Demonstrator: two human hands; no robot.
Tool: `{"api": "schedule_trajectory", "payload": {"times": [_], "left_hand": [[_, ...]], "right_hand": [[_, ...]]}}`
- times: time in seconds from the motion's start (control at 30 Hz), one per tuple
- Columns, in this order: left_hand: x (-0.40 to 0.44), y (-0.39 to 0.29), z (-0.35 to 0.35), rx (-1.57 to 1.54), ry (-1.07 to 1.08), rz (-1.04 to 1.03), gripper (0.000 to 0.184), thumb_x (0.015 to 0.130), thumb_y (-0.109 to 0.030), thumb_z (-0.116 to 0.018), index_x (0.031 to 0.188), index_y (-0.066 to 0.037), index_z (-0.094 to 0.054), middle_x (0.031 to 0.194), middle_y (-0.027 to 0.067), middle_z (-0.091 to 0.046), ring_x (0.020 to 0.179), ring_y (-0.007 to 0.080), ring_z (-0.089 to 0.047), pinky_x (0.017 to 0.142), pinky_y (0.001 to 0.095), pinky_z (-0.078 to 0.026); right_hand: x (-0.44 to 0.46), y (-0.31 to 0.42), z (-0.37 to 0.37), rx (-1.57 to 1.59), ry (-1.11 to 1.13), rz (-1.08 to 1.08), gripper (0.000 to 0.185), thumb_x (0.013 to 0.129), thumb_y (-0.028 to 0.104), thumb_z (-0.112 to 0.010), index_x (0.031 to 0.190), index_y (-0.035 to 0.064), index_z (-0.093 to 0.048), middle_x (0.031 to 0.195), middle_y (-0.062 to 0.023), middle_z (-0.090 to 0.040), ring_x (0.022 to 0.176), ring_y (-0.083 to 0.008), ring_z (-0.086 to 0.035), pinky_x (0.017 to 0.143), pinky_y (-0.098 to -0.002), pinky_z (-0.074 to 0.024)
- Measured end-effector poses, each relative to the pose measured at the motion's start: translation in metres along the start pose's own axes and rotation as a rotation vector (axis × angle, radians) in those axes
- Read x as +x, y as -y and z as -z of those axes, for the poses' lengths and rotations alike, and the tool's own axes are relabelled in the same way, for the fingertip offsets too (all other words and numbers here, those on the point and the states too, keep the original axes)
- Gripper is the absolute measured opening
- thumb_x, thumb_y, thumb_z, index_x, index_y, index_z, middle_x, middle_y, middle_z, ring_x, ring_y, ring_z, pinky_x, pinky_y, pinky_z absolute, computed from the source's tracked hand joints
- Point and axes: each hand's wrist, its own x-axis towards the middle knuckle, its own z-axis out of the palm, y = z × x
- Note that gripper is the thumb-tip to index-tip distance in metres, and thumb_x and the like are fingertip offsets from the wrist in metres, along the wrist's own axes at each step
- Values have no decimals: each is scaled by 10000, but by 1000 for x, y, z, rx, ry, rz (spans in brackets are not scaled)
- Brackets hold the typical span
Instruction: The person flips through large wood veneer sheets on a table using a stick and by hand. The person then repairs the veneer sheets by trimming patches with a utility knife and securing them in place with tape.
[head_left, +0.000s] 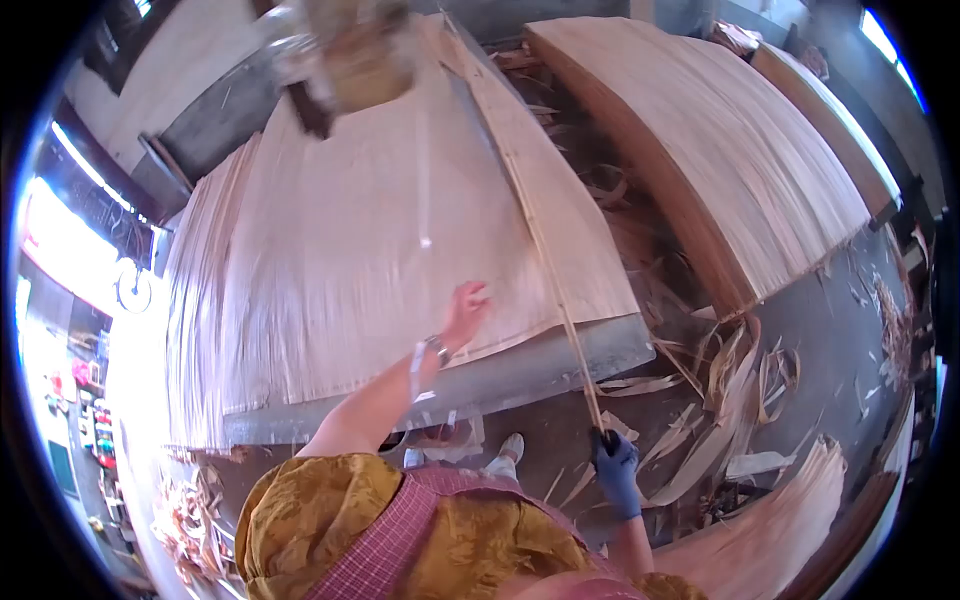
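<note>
My left hand point(466, 312), bare and wearing a wristwatch point(437, 349), hovers over or lightly touches a wide pale wood veneer sheet point(350, 240). Its fingers are loosely bent and apart, with nothing visible in them. In a blue glove, my right hand point(616, 468) is closed around the near end of a long thin wooden stick point(546, 258). The stick stretches away from me along the right part of the sheet. Beneath the sheet, the grey edge of a table point(500, 382) shows at the front. A pale strip point(417, 372) lies against my left forearm.
A tall stack of veneer point(700, 130) stands to the right across a narrow gap. Curled veneer scraps point(735, 385) litter the floor there, with more scraps point(190, 520) at lower left. A blurred tan shape point(360, 55) covers part of the table's far end.
</note>
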Motion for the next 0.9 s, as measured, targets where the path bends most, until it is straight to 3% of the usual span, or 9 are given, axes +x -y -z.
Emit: {"api": "schedule_trajectory", "payload": {"times": [0.07,0.13,0.2,0.37,0.47,0.53,0.63,0.73,0.9], "left_hand": [[-42,34,67,23,-159,258,333,856,-185,-632,1142,-28,-564,1032,94,-599,851,169,-622,707,292,-514],[-95,28,136,-295,-361,701,223,846,-152,-611,1037,-48,-559,903,77,-597,711,142,-595,554,271,-476],[-144,75,206,-600,-537,853,125,852,-120,-576,939,-49,-519,877,90,-592,644,164,-591,469,275,-441],[-234,132,336,-934,-1136,844,130,865,-130,-557,894,-23,-489,780,88,-534,647,238,-623,482,318,-477],[-272,147,384,-1058,-1184,788,139,870,-146,-561,906,-30,-494,793,83,-525,707,255,-642,534,358,-507],[-286,156,413,-1094,-1180,839,137,875,-154,-560,930,-44,-501,837,81,-537,749,254,-646,568,370,-512],[-299,179,443,-1101,-1143,854,143,879,-163,-562,973,-67,-511,893,75,-544,790,248,-649,596,374,-516],[-313,187,465,-1070,-1131,858,145,880,-159,-563,993,-81,-519,919,67,-545,804,236,-647,610,367,-516],[-351,186,503,-1049,-1145,836,211,886,-142,-557,1086,-84,-521,964,51,-554,806,212,-647,620,340,-520]], "right_hand": [[12,8,-47,217,78,-53,345,912,302,-640,657,80,-568,504,27,-472,407,-81,-439,404,-268,-319],[26,31,-90,407,181,-47,305,917,328,-635,709,105,-620,502,53,-474,386,-74,-425,377,-239,-300],[29,97,-113,546,391,-252,317,909,336,-636,727,80,-604,544,7,-555,432,-93,-472,414,-255,-344],[63,160,-248,589,473,-230,297,901,392,-649,788,117,-624,525,25,-522,379,-87,-460,359,-242,-354],[70,183,-302,343,374,-108,385,883,459,-650,882,76,-610,526,15,-522,382,-87,-457,362,-254,-361],[76,183,-327,20,243,74,533,869,510,-631,1068,22,-549,667,-82,-629,534,-200,-609,491,-338,-485],[111,142,-358,-754,-431,854,673,871,558,-582,1248,23,-425,623,-80,-624,519,-218,-621,527,-347,-499],[88,189,-345,-825,100,231,802,842,603,-577,1333,-5,-395,760,-149,-685,733,-293,-690,729,-396,-523],[62,213,-353,-887,145,184,829,841,601,-566,1357,-25,-394,991,-230,-682,984,-370,-652,875,-449,-485]]}}
